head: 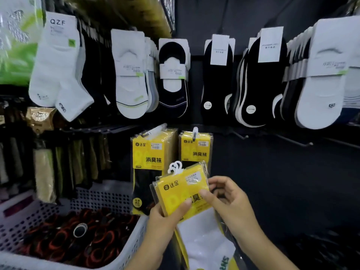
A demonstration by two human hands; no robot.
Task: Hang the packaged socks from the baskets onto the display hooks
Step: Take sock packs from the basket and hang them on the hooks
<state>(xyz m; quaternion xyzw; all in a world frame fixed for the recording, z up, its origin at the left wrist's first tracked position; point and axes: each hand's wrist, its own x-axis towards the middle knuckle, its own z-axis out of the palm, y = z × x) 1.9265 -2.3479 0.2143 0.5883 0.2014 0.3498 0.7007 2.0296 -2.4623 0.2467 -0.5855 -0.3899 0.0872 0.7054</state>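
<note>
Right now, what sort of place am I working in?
Most likely a shop's sock display. Carded socks hang in rows on a dark wall, yellow sock packs hang on hooks beneath, and a perforated basket of stock stands lower left. The left hand and right hand grip another yellow stack.

Two hands at six o'clock, left hand (165, 217), right hand (229, 201), one bundle of yellow sock packs (175, 189), two hooked bunches, left bunch (148, 152), right bunch (195, 149), one perforated basket (101, 197) at eight o'clock, six carded bunches (130, 75) at twelve o'clock.
</note>
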